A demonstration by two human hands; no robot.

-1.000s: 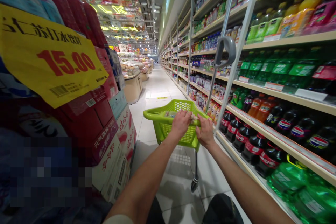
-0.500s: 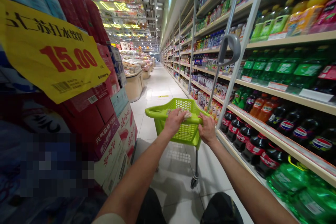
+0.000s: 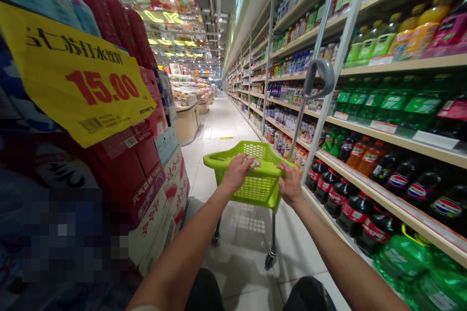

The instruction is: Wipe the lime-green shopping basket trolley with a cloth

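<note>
Both hands on near rim of green cart [image 3: 255, 182]: left hand [image 3: 237, 171] curled over crumpled paper [image 3: 251, 161], right hand [image 3: 291, 183] clamped on rim. Cart now farther from yellow price sign [image 3: 78, 80], front wheel newly visible.

Basket cart [image 3: 255, 175] mid-aisle, taken as landmark. Left hand [image 3: 237, 172] and right hand [image 3: 291, 185] on its near rim. Left of it: stacked cartons [image 3: 146, 189], price sign [image 3: 80, 85] above them. Right of it: shelves [image 3: 386, 155] of bottles. Behind it: display island [image 3: 187, 119].
</note>
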